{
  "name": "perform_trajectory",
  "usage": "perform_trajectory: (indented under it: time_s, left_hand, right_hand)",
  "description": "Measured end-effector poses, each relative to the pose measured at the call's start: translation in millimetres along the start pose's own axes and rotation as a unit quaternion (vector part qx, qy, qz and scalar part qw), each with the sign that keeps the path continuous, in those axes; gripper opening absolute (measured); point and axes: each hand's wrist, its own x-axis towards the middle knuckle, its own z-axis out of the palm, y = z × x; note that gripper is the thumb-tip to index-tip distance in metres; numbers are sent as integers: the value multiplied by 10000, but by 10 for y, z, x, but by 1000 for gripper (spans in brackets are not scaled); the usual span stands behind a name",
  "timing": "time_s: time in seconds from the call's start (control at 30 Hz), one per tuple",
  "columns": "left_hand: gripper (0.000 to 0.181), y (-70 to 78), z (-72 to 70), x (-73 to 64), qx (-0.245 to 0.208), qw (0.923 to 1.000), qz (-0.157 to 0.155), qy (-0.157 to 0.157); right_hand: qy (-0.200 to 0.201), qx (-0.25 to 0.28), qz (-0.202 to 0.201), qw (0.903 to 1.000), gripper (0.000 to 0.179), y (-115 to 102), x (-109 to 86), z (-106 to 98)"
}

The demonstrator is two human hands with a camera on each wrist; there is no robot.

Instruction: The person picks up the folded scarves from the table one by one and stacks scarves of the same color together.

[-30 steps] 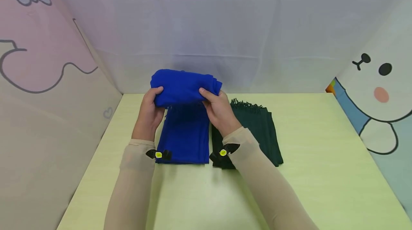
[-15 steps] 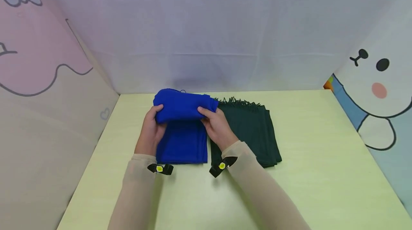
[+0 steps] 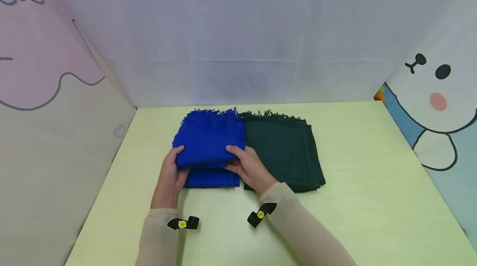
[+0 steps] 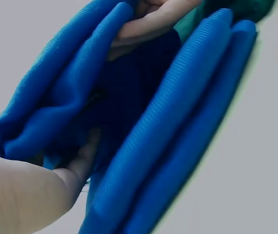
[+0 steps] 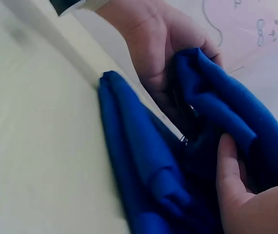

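Both hands hold a folded blue fringed scarf (image 3: 208,142) by its near corners, over a lower folded blue layer (image 3: 212,178) lying on the table. At the left corner, my left hand (image 3: 172,175) pinches the cloth, thumb on top and fingers underneath. My right hand (image 3: 250,167) does the same at the right corner. The fringe of the blue scarf points to the back wall. In both wrist views a gap shows between the raised blue cloth (image 4: 56,87) and the thick folds below (image 5: 139,146). A dark green fringed scarf (image 3: 279,150) lies folded directly to the right.
The pale yellow table (image 3: 372,183) extends on both sides of the scarves and toward the person. A white cloth wall (image 3: 238,42) stands behind it, with printed cartoon panels at left and right. Small black wrist cameras (image 3: 257,217) sit on both sleeves.
Both hands have brought the held blue cloth down and toward the person, onto the lower blue layer. Its fringe now shows along the back. The green scarf has stayed put.
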Motion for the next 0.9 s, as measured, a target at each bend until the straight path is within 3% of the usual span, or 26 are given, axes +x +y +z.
perform_trajectory:
  time_s: [0.17, 0.43, 0.6, 0.77, 0.9]
  left_hand:
    - [72, -16, -85, -121, 548, 9973, -347, 358]
    - [66, 6, -160, -269, 1583, 9829, -548, 764]
    - [58, -12, -182, -348, 2372, 9657, -509, 923]
    - [50, -39, -224, -408, 3059, 9438, -388, 1192]
    - [49, -42, -291, -453, 3496, 9293, -365, 1129]
  right_hand:
    - [38, -259, 76, 9996, 52, 106, -40, -11]
    - [119, -483, 228, 9985, 49, 232, -39, -29]
    - [94, -546, 262, 9981, 52, 262, -37, -36]
    - [114, -980, 271, 9948, 56, 295, -96, -27]
    - [103, -1336, 85, 9909, 61, 336, -188, -6]
